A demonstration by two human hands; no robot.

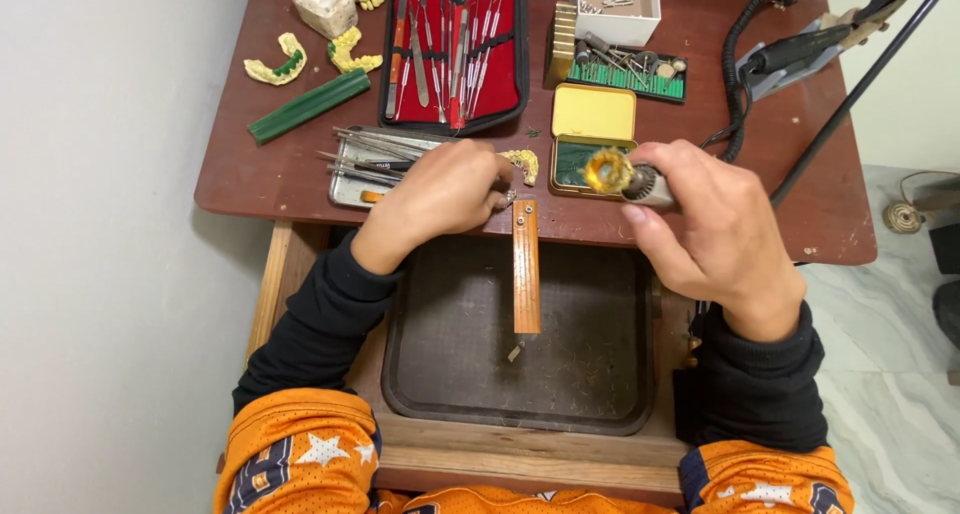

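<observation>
My left hand (440,192) rests at the table's front edge, fingers pinched on a small metal piece (511,196) at the top of an orange wooden bench peg (526,266). Just beyond lies a yellow dental cast piece (523,162). My right hand (712,226) grips a grey rotary handpiece (648,186) whose yellow brush wheel (607,170) looks blurred. The wheel hovers over an open yellow tin (594,114) with green contents.
A dark tray (600,394) sits in the pulled-out drawer below the peg. On the brown table: a steel tray of tools (368,159), a red instrument case (458,52), a green bar (308,106), dental casts (278,66), a bur stand (625,72), a white box (615,4), a coiled black cable (738,74).
</observation>
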